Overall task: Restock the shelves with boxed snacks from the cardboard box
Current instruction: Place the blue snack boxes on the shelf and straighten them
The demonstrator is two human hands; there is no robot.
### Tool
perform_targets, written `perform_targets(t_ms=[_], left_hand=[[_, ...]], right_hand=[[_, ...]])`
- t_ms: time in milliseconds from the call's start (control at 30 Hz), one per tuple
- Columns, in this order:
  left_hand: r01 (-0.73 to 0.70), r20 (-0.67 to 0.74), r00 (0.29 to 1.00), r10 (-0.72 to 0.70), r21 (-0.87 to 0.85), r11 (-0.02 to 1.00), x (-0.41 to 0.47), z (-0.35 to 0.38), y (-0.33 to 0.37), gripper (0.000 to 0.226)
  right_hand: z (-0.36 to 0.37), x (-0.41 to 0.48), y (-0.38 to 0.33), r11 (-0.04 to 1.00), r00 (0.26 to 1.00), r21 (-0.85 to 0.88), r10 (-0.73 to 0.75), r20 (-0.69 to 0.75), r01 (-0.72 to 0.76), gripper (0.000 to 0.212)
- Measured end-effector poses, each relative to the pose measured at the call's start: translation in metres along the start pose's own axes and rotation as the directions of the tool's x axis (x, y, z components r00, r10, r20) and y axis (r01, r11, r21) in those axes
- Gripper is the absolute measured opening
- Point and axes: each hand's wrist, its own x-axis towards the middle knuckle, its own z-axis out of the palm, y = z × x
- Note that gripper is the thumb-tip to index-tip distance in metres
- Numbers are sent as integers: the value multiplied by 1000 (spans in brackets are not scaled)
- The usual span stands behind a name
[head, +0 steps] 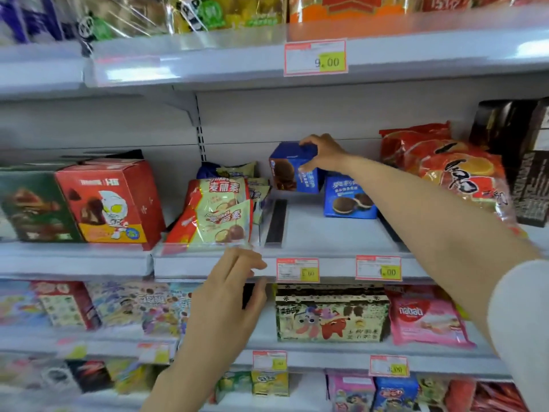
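My right hand [322,154] grips a blue snack box [289,169] by its top right corner, holding it tilted just above the middle shelf [326,233]. A second blue box [347,197] with a sandwich cookie picture stands on that shelf right beside it, partly behind my forearm. My left hand [230,295] hovers in front of the shelf's front edge with relaxed fingers, holding nothing. The cardboard box is out of view.
Green and red candy bags [219,215] lie left of the blue boxes, past a black divider [276,221]. A red cartoon carton [110,200] stands further left. Orange snack bags [439,165] fill the right. Price tags [297,269] line the shelf edge; lower shelves hold more packs.
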Motion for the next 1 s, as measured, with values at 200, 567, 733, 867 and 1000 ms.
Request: perform_targets(t_ms=[200,567,733,867,1000], left_hand=[[-5,7,1000,5,-44,999,-7,5,3,12],[-209,180,958,224,-98,973,-26,91,53,21],[-350,347,857,381,-150,925,-64,165,104,23],[-407,385,790,477,-253,878,-96,213,168,17],[-436,421,703,573,-382,815,-120,246,261,19]], right_hand=[[16,6,15,925,990,-377,90,109,-43,48],[4,-228,0,856,828,-363,-480,-290,369,24],[18,-379,68,922,914,-356,-268,-306,151,23],[7,-489,125,941,973,-309,72,-221,-140,22],[-22,-597,164,879,905,-244,357,-233,-410,21]])
